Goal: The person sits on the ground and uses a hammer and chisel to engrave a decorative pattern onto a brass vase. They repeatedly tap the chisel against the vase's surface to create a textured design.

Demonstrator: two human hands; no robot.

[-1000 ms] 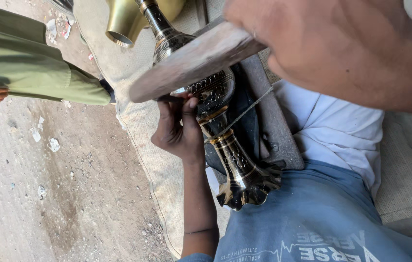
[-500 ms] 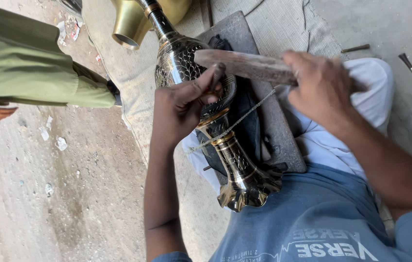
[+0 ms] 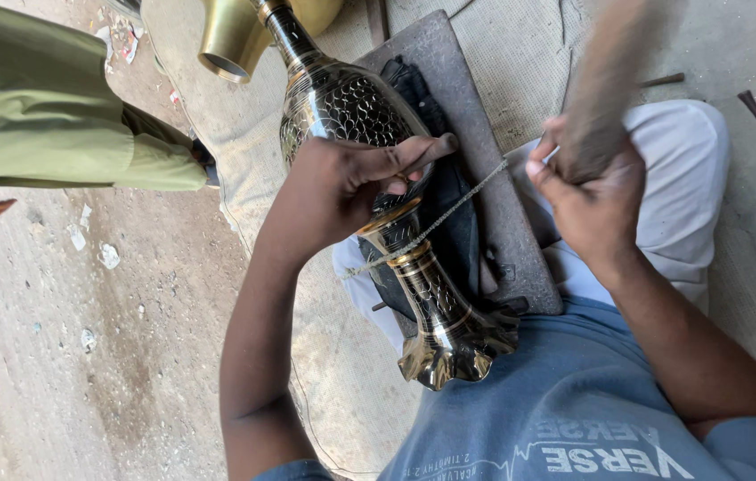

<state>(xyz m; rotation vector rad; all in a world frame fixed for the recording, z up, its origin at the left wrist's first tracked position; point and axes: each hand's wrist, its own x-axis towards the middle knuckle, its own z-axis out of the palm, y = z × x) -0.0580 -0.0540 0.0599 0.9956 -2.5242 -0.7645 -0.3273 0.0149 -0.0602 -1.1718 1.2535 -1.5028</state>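
We see the engraved brass vase (image 3: pixel 356 125) lying across the lap at frame centre: rigid, heavy-looking, slick, best held at its narrow waist. Our left hand (image 3: pixel 338 191) pinches a thin chisel (image 3: pixel 427 153) on it; our right hand (image 3: pixel 587 191) grips a blurred wooden mallet (image 3: pixel 605 80).

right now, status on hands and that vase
Left hand on vase, pinning a thin tool. Right hand gripping wooden mallet, raised. Nothing blocking.

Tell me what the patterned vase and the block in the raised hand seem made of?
The vase looks like brass: polished gold bands, dark engraved scales, bright glints. The block in the right hand is motion-blurred; its dull brown suggests wood, though uncertain. The left hand steadies the vase.
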